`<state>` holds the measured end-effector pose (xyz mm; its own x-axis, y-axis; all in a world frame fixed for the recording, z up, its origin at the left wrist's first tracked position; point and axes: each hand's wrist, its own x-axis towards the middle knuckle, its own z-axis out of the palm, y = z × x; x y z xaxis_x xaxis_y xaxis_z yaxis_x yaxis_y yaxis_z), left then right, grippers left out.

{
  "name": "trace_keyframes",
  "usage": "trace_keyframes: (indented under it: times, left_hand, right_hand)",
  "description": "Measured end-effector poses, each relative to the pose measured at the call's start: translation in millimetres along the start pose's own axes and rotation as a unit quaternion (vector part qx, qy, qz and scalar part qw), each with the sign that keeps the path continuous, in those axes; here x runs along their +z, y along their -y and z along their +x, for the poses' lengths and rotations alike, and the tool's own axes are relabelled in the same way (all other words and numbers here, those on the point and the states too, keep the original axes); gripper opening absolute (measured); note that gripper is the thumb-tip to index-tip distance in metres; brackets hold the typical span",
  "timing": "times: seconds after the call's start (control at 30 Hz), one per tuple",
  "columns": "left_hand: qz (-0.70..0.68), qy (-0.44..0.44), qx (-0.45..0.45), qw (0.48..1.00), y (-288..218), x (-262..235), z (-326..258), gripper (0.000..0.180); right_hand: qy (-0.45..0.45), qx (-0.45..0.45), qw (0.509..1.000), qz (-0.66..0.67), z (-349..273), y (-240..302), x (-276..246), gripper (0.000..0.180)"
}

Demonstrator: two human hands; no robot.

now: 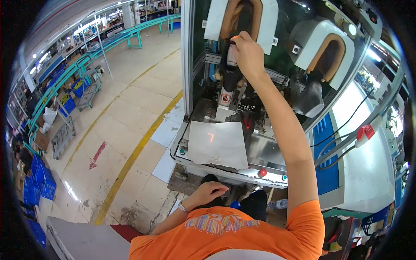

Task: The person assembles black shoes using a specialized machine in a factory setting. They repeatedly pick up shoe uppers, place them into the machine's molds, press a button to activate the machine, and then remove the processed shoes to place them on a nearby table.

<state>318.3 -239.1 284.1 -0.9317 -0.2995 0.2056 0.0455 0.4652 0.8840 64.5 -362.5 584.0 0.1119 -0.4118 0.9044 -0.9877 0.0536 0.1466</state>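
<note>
My right hand [248, 54] reaches up into the machine, its fingers closed at the top of a dark shoe upper [232, 76] with a pale inner side. The upper sits at the left station, below a tan-lined, U-shaped pad [259, 19] in a white housing. Part of the grip is hidden behind the hand. Near my lap, my left hand [208, 193] holds nothing, its fingers loosely stretched to the right. A white sheet [216, 145] lies on the machine's front ledge, with a small orange light mark on it.
At the right station, a grey, shiny shoe-shaped piece [310, 99] hangs below another tan-lined pad [326, 54]. A red button [262, 173] is on the front edge. Blue crates [43, 180] and a trolley [63, 136] stand at the left. A bottle [277, 204] is under the ledge.
</note>
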Motion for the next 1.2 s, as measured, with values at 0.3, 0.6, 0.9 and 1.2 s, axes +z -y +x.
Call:
trace_keyframes:
  times: [0.3,0.6,0.9,1.2]
  left_hand:
    - [-0.194,-0.325,-0.002,0.926,0.0,-85.9,14.4,0.027]
    - [-0.505,-0.042,0.065,0.859,-98.2,-70.4,93.0,0.049]
    - [-0.517,0.066,-0.071,0.850,-100.8,78.0,154.9,0.043]
    - [-0.424,0.277,-0.156,0.848,-83.3,205.8,144.1,0.048]
  right_hand:
    - [-0.187,-0.024,0.977,0.103,2.2,19.5,-91.9,0.015]
    - [-0.072,0.245,0.897,0.361,-133.4,-26.6,-145.5,0.014]
    - [-0.044,0.537,0.808,0.237,-308.1,-69.6,-253.2,0.024]
    - [-0.074,0.810,0.534,0.232,-463.6,34.5,-348.6,0.028]
